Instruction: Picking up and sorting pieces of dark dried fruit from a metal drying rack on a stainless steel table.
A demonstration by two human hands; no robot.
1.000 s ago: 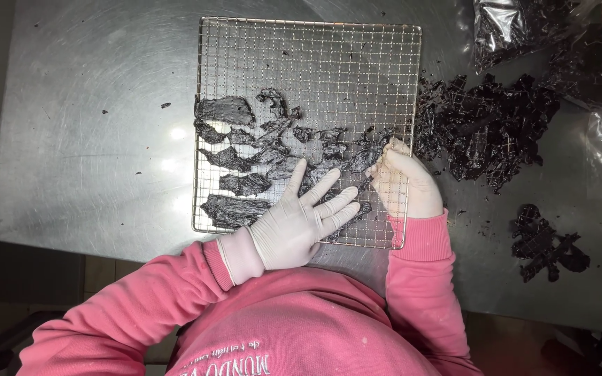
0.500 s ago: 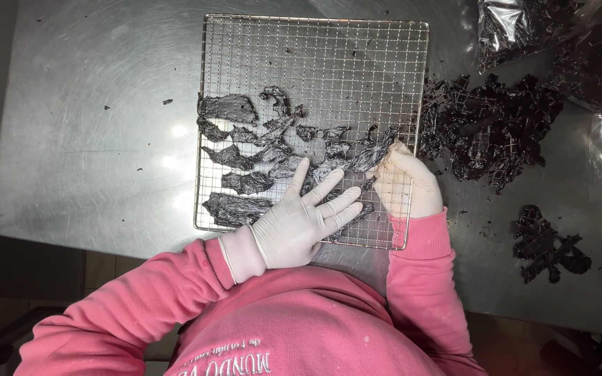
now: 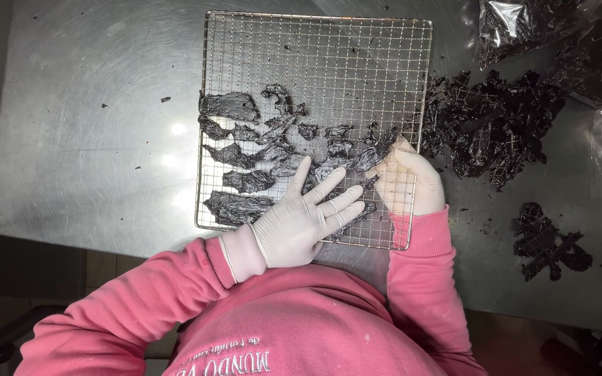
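Filling up from the near-left corner, the wire rack [image 3: 357, 63] carries dark glossy strips [image 3: 259, 157] over roughly its lower left half, the far and right parts bare. Left hand [image 3: 301, 223] lies flat, fingers spread on the strips, grasping nothing. Right hand [image 3: 409, 181] pinches a strip end at the rack's right. A heap of dark pieces [image 3: 489, 122] waits on the steel table [image 3: 85, 125], just beyond the right hand

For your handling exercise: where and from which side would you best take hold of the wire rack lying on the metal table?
Probably by the far rim of the wire rack, coming from the side away from the person. That half is bare mesh, while dark wet pieces and both gloved hands, left hand and right hand, cover the near part. It lies flat on the metal table, so hook fingers under the edge wire.
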